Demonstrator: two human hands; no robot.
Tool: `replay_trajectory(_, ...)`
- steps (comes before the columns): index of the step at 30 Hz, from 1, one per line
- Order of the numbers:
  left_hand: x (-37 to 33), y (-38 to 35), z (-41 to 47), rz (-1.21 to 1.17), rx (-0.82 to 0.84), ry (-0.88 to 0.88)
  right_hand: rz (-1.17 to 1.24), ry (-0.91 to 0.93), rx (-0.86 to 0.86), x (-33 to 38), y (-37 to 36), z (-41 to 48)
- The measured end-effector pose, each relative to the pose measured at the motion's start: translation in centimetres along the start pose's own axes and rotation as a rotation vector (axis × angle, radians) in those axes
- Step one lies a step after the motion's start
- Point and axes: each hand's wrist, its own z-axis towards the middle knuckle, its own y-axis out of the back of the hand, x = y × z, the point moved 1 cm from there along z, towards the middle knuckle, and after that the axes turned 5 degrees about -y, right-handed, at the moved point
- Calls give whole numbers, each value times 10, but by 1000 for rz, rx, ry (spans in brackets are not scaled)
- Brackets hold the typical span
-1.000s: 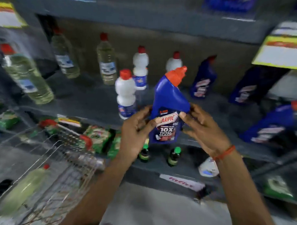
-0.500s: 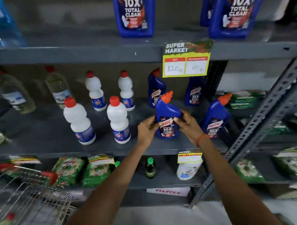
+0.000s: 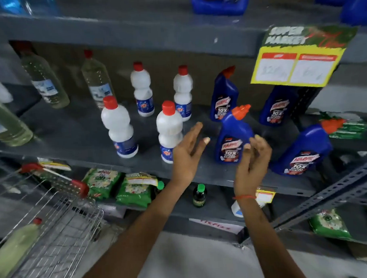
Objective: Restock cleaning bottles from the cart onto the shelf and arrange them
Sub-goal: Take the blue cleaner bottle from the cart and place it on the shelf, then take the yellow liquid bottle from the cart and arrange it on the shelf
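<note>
A blue bottle with an orange cap (image 3: 233, 137) stands upright near the front of the grey middle shelf (image 3: 78, 136). My left hand (image 3: 187, 153) hovers just left of it, fingers spread, holding nothing. My right hand (image 3: 253, 159) is in front of the bottle's right side, fingers loosely curled and off the bottle. More blue bottles (image 3: 303, 149) stand to the right and behind. Several white bottles with red caps (image 3: 119, 126) stand to the left. The wire cart (image 3: 57, 236) sits at lower left with a pale green bottle (image 3: 15, 246) in it.
Clear bottles of yellowish liquid (image 3: 44, 79) line the shelf's left. A yellow price sign (image 3: 296, 62) hangs from the shelf above. Green packets (image 3: 134, 188) and a small dark bottle (image 3: 199, 195) fill the lower shelf. A slanted metal strut (image 3: 326, 196) crosses at right.
The blue bottle was carried up and set on the middle shelf. Both hands have since let go of it and drawn back slightly.
</note>
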Motion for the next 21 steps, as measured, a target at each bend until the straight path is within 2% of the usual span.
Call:
replay_trajectory(4, -18, 87, -33, 80, -181, -25, 97, -27, 162, 30, -76, -75)
replay_trajectory(9, 0, 220, -73, 227, -496, 80, 188, -141, 432, 48, -170, -173)
replay_trajectory(11, 9, 269, -90, 256, -593, 138, 109, -122, 560, 45, -200, -208)
replay_trajectory(13, 25, 386, -126, 374, -758, 231, 105, -188, 734, 61, -285, -297)
replay_trajectory(15, 33, 394, -129, 370, -769, 245, 88, -187, 750, 60, -303, -304)
replay_trajectory(21, 71, 531, -176, 447, -960, 408, -37, -433, 994, 34, -420, -436)
